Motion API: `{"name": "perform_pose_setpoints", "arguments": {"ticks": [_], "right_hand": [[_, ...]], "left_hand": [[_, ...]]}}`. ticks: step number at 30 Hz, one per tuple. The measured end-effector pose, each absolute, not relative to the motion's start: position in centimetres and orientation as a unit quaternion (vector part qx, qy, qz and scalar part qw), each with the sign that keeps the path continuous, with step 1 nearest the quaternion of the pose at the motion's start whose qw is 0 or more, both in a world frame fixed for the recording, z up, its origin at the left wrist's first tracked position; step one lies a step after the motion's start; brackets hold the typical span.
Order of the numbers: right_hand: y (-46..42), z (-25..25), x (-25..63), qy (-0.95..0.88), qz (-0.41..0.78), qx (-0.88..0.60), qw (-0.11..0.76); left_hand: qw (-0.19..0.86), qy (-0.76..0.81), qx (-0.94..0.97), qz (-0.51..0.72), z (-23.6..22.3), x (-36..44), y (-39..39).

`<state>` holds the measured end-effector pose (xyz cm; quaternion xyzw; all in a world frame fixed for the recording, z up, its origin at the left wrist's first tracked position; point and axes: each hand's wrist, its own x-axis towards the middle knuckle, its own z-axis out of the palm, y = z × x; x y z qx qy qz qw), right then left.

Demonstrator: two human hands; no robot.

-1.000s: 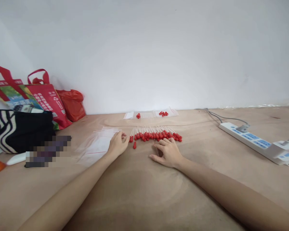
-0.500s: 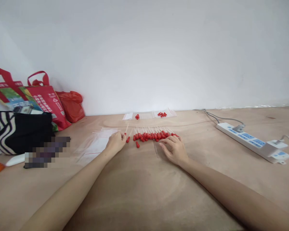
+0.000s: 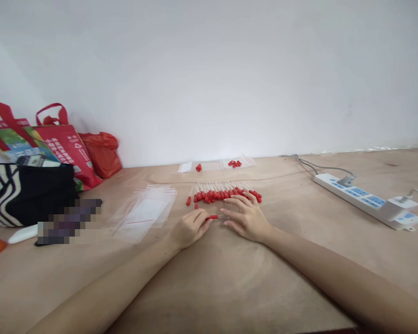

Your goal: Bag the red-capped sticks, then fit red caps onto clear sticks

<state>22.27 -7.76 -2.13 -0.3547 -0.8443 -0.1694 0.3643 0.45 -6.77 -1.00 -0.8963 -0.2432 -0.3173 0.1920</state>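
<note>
Head view: two bare forearms extend over a tan wooden desk (image 3: pixel 209 287). Left hand (image 3: pixel 190 229) is curled, thumb and forefinger pinched on one red-tipped stick (image 3: pixel 214 216), which lies horizontally just above the desk with its red end at the fingers and its pale end pointing toward the right hand (image 3: pixel 245 215). Right hand lies flat, fingers spread and extended, holding nothing; its fingertips touch the near edge of the row of red-tipped sticks (image 3: pixel 223 194). Row count cannot be determined; the sticks lie side by side, red ends toward the person, pale ends toward the wall. One stick sits slightly apart at the left end of the row.

One stack of clear zip bags (image 3: pixel 144 211) lies left of the row, apart from both hands. Two small groups of red caps (image 3: pixel 235 163) lie on clear bags near the wall.

One white power strip (image 3: pixel 367 202) lies at the right, with two plugs inserted. At the far left: two red tote bags (image 3: pixel 66 139), one red plastic bag (image 3: pixel 102 150), one black and striped bag (image 3: pixel 28 190)
</note>
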Motion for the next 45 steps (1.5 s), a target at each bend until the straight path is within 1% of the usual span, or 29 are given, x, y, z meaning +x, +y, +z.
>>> {"name": "perform_pose_setpoints", "arguments": {"ticks": [5, 9, 17, 25, 31, 37, 41, 45], "right_hand": [[-7.5, -2.3, 22.0, -0.846, -0.16, -0.34, 0.378], [-7.6, -2.3, 22.0, -0.844, -0.17, -0.324, 0.392], [-7.5, -2.2, 21.7, -0.845, -0.184, -0.323, 0.385], [-7.7, -2.3, 21.9, -0.852, -0.212, -0.306, 0.368], [-7.8, -2.3, 22.4, -0.849, -0.21, -0.304, 0.377], [-7.3, -2.7, 23.7, -0.815, -0.165, -0.386, 0.399], [-7.1, -3.0, 23.3, -0.808, -0.142, -0.427, 0.38], [-7.0, -3.1, 23.3, -0.801, -0.11, -0.454, 0.374]], "left_hand": [[0.178, -0.24, -0.891, -0.341, -0.9, 0.4, -6.8], [0.169, -0.247, -0.893, -0.337, -1.1, 0.9, -6.3], [0.125, -0.238, -0.903, -0.335, -1.9, 1.5, -5.6], [0.136, -0.212, -0.904, -0.344, -1.9, 1.1, -6.0], [0.127, -0.21, -0.904, -0.352, -2.1, 0.5, -5.9], [0.101, -0.293, -0.868, -0.387, -1.8, -1.5, -5.6], [0.07, -0.412, -0.803, -0.425, -1.7, -1.8, -5.2], [0.019, -0.51, -0.751, -0.419, -1.7, -2.2, -4.4]]}}
